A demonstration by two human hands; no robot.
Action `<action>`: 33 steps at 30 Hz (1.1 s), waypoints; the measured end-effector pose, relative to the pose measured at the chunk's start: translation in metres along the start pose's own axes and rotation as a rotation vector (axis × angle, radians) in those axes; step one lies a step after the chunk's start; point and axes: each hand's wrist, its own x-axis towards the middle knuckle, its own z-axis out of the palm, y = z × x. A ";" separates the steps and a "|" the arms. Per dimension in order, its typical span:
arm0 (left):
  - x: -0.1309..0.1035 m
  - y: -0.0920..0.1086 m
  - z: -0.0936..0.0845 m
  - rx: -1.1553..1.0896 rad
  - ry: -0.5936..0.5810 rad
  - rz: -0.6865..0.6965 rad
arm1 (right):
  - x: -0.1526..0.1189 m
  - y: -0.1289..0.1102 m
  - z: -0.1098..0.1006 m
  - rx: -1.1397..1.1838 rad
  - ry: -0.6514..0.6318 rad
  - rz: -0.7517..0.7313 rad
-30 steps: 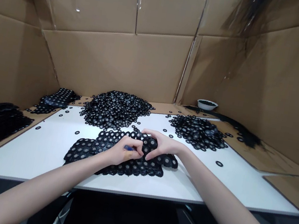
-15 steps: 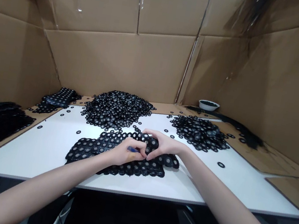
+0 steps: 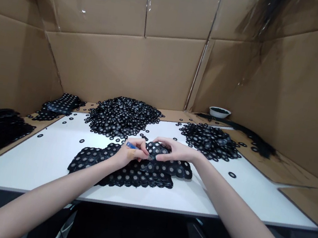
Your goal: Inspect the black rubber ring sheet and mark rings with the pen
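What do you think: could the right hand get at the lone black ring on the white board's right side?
Probably yes: nothing covers the ring, and bare white board shows between it and the right forearm.

blue tool (image 3: 132,146) in left fingers (image 3: 141,144)

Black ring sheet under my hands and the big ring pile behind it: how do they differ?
The ring sheet shows its discs in ordered rows; the ring pile is jumbled.
The sheet lies low and layered; the pile heaps up.
The sheet is beneath the left hand and right hand; the pile lies beyond both.
Both are black with paler round centres.
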 end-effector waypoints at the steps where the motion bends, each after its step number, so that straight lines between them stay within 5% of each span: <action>1: 0.000 0.001 0.000 -0.004 0.011 0.002 | 0.001 0.002 0.001 -0.009 0.020 -0.014; 18: 0.010 -0.009 -0.010 0.411 0.129 0.185 | 0.009 0.011 0.013 -0.123 0.187 0.052; 33: 0.010 -0.012 -0.010 0.462 0.115 0.222 | 0.024 0.020 0.034 -0.039 0.375 0.068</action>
